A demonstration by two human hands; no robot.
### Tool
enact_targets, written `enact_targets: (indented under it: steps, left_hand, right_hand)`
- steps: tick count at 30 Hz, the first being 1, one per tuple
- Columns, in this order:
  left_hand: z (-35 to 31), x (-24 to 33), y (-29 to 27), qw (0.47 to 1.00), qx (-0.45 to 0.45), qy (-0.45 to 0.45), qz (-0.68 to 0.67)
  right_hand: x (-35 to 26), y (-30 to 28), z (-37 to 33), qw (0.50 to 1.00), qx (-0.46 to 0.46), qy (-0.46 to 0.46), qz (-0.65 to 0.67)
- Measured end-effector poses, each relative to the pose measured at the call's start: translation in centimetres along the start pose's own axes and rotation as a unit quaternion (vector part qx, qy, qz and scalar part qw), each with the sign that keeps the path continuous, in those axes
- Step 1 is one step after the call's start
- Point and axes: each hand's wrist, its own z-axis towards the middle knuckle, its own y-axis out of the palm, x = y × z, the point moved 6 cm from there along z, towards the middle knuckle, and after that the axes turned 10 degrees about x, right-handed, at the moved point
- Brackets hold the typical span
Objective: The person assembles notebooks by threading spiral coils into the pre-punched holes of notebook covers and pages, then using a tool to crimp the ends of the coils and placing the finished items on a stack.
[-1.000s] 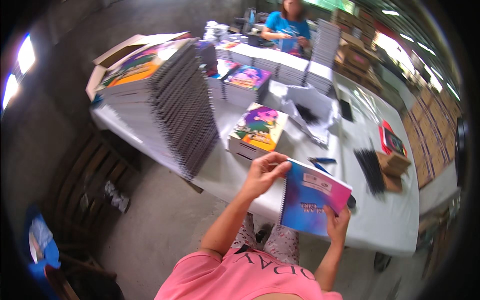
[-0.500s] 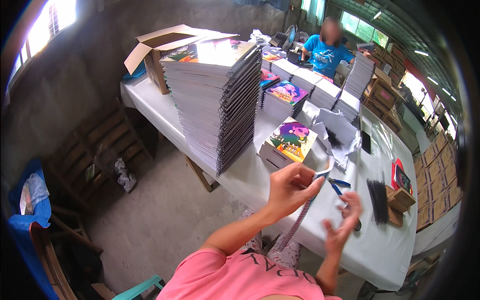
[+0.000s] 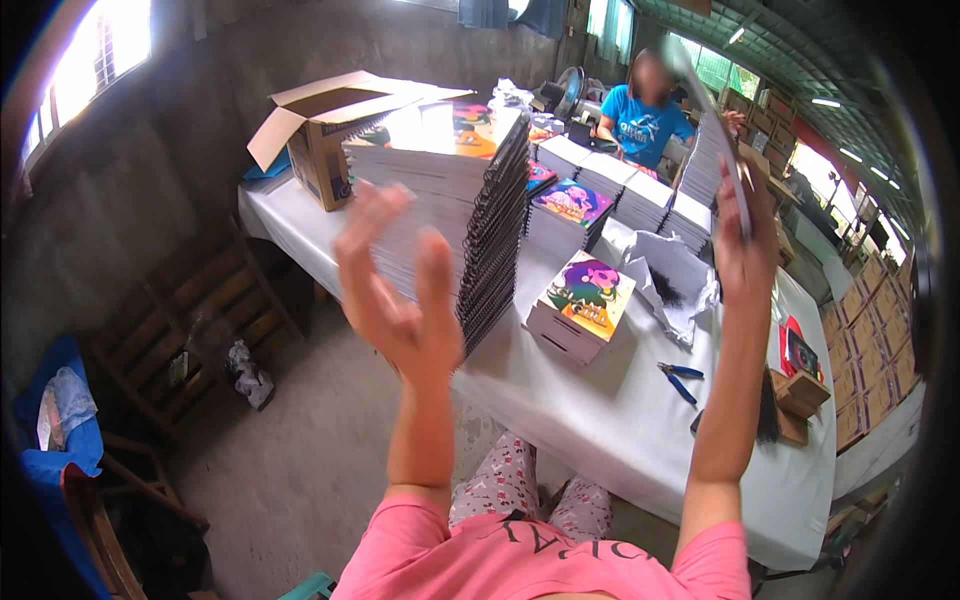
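Observation:
My right hand (image 3: pixel 746 240) is raised at the right, gripping a thin notebook (image 3: pixel 722 130) by its lower end. The notebook is seen nearly edge-on and blurred; its spiral cannot be made out now. My left hand (image 3: pixel 400 300) is lifted and holds nothing, its fingers apart and smeared by motion. It is in front of a tall stack of spiral notebooks (image 3: pixel 440 185) with black coils along the right side. Between my arms, a short stack of unbound pads (image 3: pixel 582 300) with colourful covers lies on the table, with blue-handled pliers (image 3: pixel 682 376) nearer me.
Crumpled white paper (image 3: pixel 688 310) holds black coils. More notebook stacks (image 3: pixel 570 205) stand farther back, where a person in a blue shirt (image 3: pixel 645 130) works. An open carton (image 3: pixel 322 165) is at the far left of the white-covered table (image 3: pixel 600 420). Wooden blocks (image 3: pixel 800 395) lie at the right.
The notebook has gone from my left hand to my right and is now raised high. My left hand has let go and swung left, up before the tall stack.

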Motion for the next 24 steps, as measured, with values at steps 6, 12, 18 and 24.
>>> enact_targets:
  steps: [6,12,18,24]
  left_hand:
    - [7.5,-11.9,1.6,0.978,0.045,-0.149,0.136]
    - [5.4,-16.2,2.5,0.950,-0.010,-0.307,0.057]
    - [5.8,-14.6,1.7,0.969,-0.004,-0.172,0.175]
    - [6.4,-16.8,1.7,0.957,-0.017,-0.271,0.105]
  right_hand:
    - [9.5,16.7,9.6,0.991,-0.062,0.121,0.007]
    - [15.6,17.5,5.8,0.769,-0.156,0.169,-0.596]
    - [16.3,17.5,5.0,0.782,-0.182,0.162,-0.574]
    - [15.6,15.2,10.8,0.819,-0.108,0.014,-0.564]
